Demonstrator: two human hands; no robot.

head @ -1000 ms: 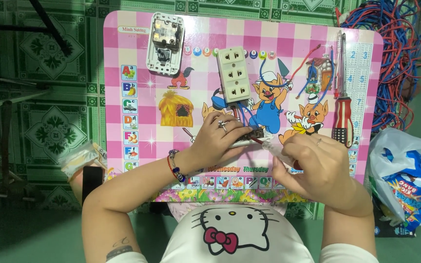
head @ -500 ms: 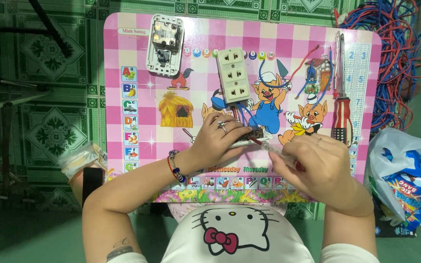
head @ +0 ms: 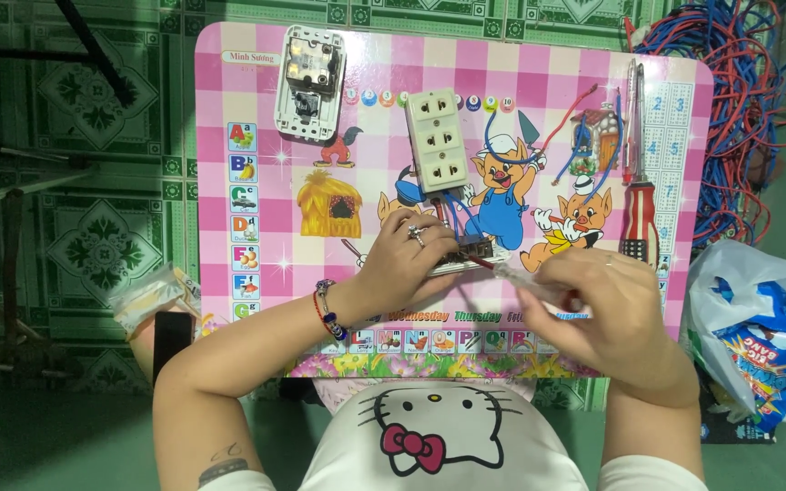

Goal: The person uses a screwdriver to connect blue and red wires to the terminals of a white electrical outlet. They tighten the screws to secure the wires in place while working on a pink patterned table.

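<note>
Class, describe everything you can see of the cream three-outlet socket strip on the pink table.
The socket strip is a cream, plastic-looking rectangular block with three outlets stacked in a row, face up. It lies flat on the pink checked table, its long side running away from the person and slightly tilted. Thin blue and red wires leave its near end toward the small part under the left hand. No hand touches the strip itself.

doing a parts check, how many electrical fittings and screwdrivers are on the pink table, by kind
Socket strip, cream, three outlets: 1
White switch plate, back up: 1
Small part held under the left hand: 1
Screwdrivers: 3, clear one in the right hand, red-and-black, slim clear one
Total: 6
</note>
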